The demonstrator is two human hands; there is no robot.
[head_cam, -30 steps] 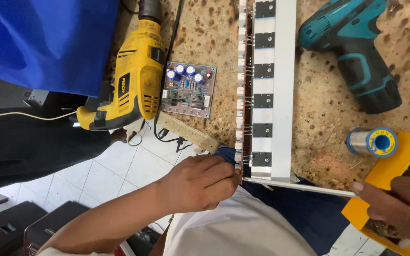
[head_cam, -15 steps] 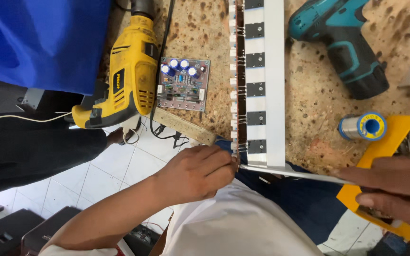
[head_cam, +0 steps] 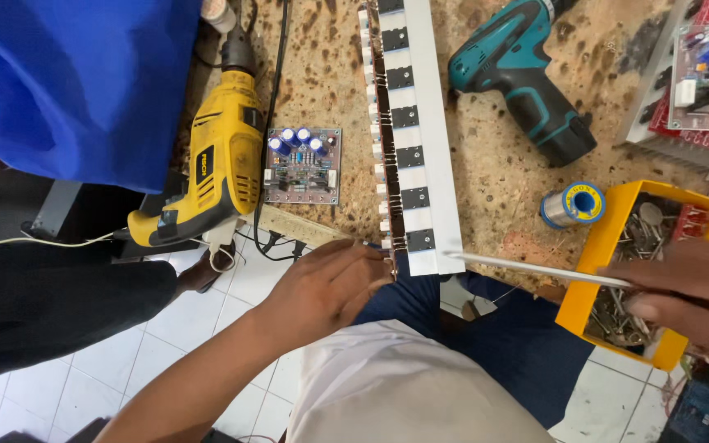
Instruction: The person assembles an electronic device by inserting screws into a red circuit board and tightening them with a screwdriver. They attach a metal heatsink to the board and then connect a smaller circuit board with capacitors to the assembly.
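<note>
A long white metal bar (head_cam: 424, 123) with a row of black components along a circuit strip lies on the speckled workbench (head_cam: 502, 189). Its near end hangs over the bench edge. My left hand (head_cam: 330, 287) is closed around the bar's near left corner, fingertips pinching at the strip. My right hand (head_cam: 687, 299) hovers over a yellow tray (head_cam: 596, 238) full of small metal parts. Its fingers close on a thin pale rod (head_cam: 535, 269) that reaches left to the bar's end.
A yellow corded drill (head_cam: 215, 164) and a small green circuit board (head_cam: 303, 166) lie left of the bar. A teal cordless drill (head_cam: 523, 74) and a solder spool (head_cam: 572, 205) lie to its right. Red boards (head_cam: 699, 90) sit far right, blue cloth (head_cam: 84, 82) at left.
My right hand has moved up and left, from the tray's lower corner to across the tray. My left hand has stayed at the bar's near end.
</note>
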